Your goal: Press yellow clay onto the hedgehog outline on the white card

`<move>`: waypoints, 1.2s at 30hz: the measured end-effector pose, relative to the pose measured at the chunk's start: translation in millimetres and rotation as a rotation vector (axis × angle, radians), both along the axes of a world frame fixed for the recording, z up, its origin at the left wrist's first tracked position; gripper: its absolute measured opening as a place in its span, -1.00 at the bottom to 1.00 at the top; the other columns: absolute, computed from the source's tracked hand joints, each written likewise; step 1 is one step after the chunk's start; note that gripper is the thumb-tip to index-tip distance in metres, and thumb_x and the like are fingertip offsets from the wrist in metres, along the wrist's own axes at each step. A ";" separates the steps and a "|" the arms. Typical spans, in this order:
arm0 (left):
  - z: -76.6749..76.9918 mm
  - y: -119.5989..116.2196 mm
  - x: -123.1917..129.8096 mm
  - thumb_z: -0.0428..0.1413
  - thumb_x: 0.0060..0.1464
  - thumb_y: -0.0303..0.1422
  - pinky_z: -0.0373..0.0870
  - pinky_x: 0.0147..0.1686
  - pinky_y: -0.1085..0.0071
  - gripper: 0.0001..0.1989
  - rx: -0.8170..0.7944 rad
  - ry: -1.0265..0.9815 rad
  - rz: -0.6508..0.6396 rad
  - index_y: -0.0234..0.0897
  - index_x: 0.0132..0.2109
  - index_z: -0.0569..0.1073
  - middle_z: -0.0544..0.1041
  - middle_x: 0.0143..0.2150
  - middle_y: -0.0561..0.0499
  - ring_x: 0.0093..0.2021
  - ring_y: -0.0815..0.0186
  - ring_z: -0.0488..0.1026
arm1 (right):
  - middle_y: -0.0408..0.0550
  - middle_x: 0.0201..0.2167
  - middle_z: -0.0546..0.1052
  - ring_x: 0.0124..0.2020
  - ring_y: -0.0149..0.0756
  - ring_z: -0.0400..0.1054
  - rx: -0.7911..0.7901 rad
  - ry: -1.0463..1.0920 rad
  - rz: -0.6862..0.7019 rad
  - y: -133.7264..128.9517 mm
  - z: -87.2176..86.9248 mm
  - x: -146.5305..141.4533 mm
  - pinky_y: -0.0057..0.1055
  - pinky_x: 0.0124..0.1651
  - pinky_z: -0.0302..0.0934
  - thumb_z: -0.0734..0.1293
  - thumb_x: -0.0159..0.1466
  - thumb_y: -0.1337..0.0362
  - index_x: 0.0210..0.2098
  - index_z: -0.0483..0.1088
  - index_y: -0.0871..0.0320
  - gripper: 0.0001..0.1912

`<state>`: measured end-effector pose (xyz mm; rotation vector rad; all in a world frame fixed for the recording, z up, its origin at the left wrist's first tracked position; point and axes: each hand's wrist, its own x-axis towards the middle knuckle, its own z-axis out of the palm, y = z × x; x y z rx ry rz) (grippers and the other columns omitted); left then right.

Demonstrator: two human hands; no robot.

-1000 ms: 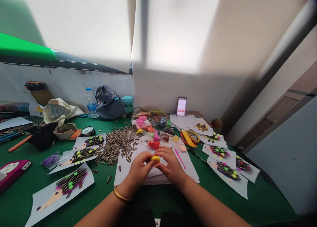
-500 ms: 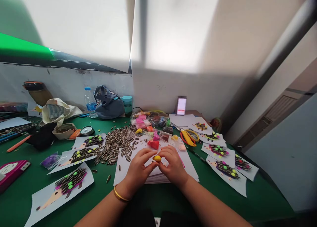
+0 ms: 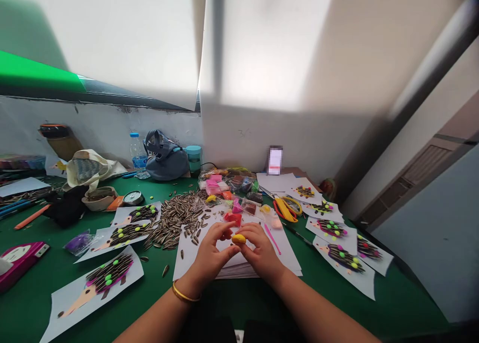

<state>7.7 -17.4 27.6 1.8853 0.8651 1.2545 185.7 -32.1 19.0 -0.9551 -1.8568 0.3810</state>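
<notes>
A small lump of yellow clay (image 3: 238, 239) is pinched between the thumb and fingers of my right hand (image 3: 259, 248), above a stack of white paper (image 3: 286, 258). My left hand (image 3: 213, 251) is close beside it on the left, with its thumb tip at the lump's lower edge and its curved fingers apart from the thumb. Just beyond the hands lies red clay (image 3: 232, 218) in a clear wrapper. A thin pink strip (image 3: 273, 239) rests on the paper to the right of my right hand.
Sunflower seeds (image 3: 174, 216) are heaped left of the paper, some spilling onto it. Bagged colored clay (image 3: 213, 183) lies behind. Yellow-handled scissors (image 3: 285, 209) and a dark pen (image 3: 299, 234) are on the right. Seed hedgehog cards (image 3: 108, 283) flank both sides. A phone (image 3: 275, 159) stands behind.
My left fingers have drawn slightly away from the yellow clay, which now shows more fully in my right hand's pinch. The view has shifted slightly.
</notes>
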 end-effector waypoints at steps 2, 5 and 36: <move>-1.2 -0.3 0.0 0.25 0.05 -0.17 0.39 -0.11 0.28 -0.55 0.032 0.037 -0.007 -0.11 0.10 0.47 0.44 -0.17 -0.03 -0.16 0.25 0.40 | -0.05 -0.23 0.54 -0.05 -0.15 0.34 0.017 -0.038 -0.023 -0.9 -0.1 -1.1 -0.13 0.07 0.23 0.37 0.24 0.28 -0.23 0.52 0.03 -0.89; -2.6 -1.2 0.7 0.19 0.13 -0.23 0.38 -0.10 0.28 -0.82 0.071 0.091 0.007 -0.15 -0.15 0.58 0.44 -0.23 -0.02 -0.18 0.26 0.41 | -0.04 -0.25 0.54 -0.06 -0.13 0.34 0.034 -0.071 -0.033 -2.2 -0.9 -3.7 -0.12 0.04 0.24 0.36 0.22 0.31 -0.23 0.52 0.04 -0.86; -4.3 -2.4 1.4 0.17 0.15 -0.26 0.39 -0.12 0.30 -0.79 0.083 0.086 0.021 -0.16 -0.08 0.54 0.48 -0.20 -0.03 -0.17 0.25 0.43 | -0.07 -0.24 0.55 -0.06 -0.13 0.34 0.040 -0.055 -0.038 -0.1 2.6 -4.2 -0.10 0.07 0.20 0.32 0.18 0.42 -0.19 0.49 0.04 -0.76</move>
